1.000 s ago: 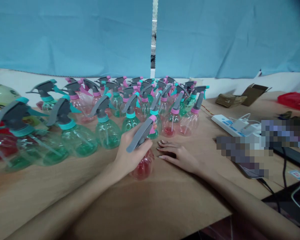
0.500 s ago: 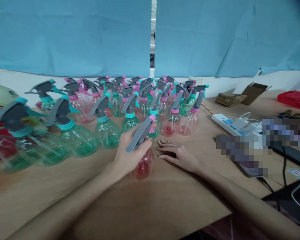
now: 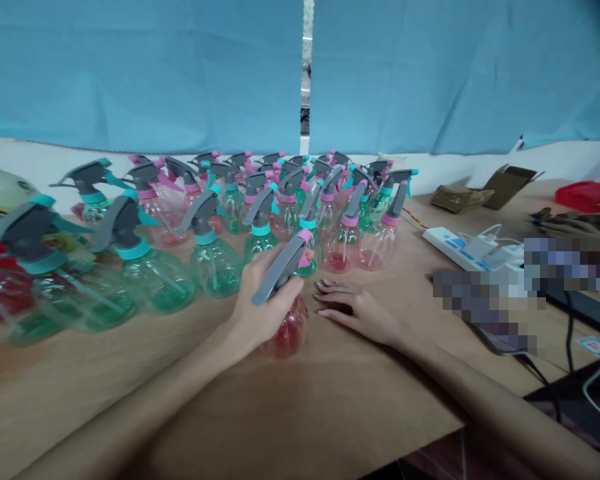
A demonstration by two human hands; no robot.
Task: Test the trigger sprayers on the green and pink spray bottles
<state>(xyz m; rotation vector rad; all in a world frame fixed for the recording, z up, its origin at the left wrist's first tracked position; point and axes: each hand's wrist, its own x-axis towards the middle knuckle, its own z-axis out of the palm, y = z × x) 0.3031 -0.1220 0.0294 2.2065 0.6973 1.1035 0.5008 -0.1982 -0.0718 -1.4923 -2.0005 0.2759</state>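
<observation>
My left hand is wrapped round the neck of a pink spray bottle with a grey trigger and pink collar, standing upright on the brown table. My right hand lies flat on the table just right of that bottle, fingers stretched out and pointing left, holding nothing. Behind them stand several green and pink spray bottles with grey triggers, packed in rows.
A white power strip with plugged cables lies to the right, with black cables and a blurred patch near it. Brown packets and a red tray sit at the far right. A blue curtain hangs behind.
</observation>
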